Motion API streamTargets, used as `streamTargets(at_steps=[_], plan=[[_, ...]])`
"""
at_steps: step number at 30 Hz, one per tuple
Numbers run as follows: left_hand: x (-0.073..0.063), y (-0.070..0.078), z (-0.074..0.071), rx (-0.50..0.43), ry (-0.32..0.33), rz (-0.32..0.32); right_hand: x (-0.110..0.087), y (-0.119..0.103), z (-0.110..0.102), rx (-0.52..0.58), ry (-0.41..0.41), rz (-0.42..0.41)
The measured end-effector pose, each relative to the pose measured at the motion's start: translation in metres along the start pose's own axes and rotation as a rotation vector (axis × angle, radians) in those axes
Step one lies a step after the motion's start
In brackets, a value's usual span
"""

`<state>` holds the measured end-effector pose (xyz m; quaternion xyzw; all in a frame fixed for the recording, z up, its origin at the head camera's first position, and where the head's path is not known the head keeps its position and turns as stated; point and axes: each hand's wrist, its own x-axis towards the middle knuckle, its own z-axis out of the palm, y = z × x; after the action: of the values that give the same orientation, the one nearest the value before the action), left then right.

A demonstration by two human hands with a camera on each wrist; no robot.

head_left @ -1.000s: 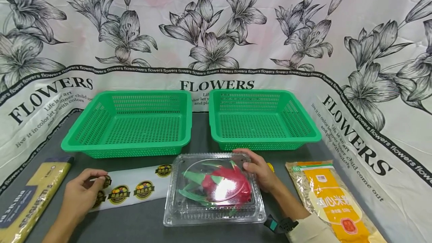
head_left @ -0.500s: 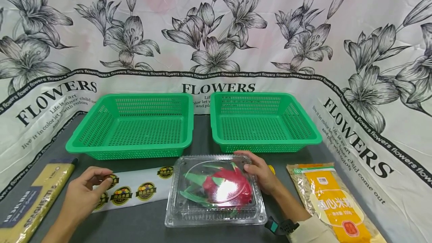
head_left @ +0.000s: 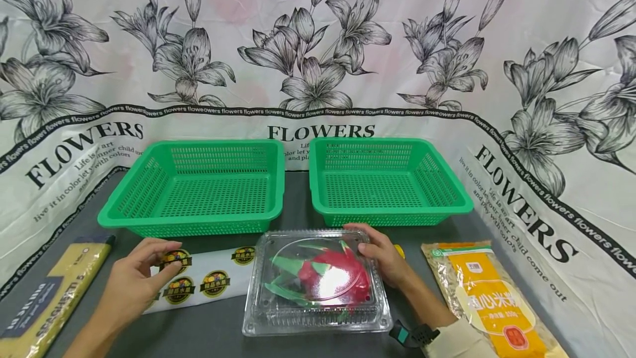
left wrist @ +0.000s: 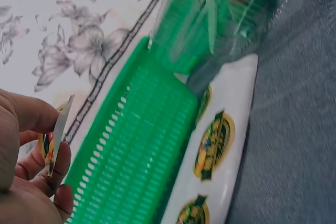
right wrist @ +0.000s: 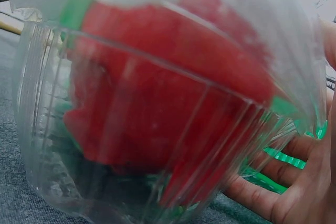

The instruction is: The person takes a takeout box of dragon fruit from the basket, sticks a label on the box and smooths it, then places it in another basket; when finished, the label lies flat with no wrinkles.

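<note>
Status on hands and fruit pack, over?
Left hand pinching sticker. Right hand gripping clear container, dragon fruit inside. Sticker sheet lies between left hand and container.

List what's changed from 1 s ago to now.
The left hand, pinching a label, moved slightly right, toward the clear container. Nothing newly gripped or let go. Unchanged: right hand holding the container; label sheet and green baskets in place.
</note>
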<state>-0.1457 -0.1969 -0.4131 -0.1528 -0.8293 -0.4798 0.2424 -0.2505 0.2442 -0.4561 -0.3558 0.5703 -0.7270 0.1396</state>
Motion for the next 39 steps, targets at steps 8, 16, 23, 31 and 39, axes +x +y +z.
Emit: streamTargets(at_steps=[8,16,23,31,39], plan=[[0.007,0.017,0.005,-0.166,-0.069,0.008,-0.001,-0.001,0.001,-0.002,0.002,0.000],[0.015,0.034,0.014,-0.114,-0.126,0.007,-0.001,0.001,0.001,0.002,0.002,0.002],[0.022,0.046,0.029,-0.177,-0.161,0.032,-0.001,0.001,-0.001,-0.013,0.002,0.002],[0.030,0.056,0.047,-0.300,-0.234,0.053,-0.002,0.001,-0.001,-0.027,0.006,0.000],[0.035,0.057,0.068,-0.411,-0.301,0.079,-0.002,0.003,-0.003,-0.033,0.000,-0.017]])
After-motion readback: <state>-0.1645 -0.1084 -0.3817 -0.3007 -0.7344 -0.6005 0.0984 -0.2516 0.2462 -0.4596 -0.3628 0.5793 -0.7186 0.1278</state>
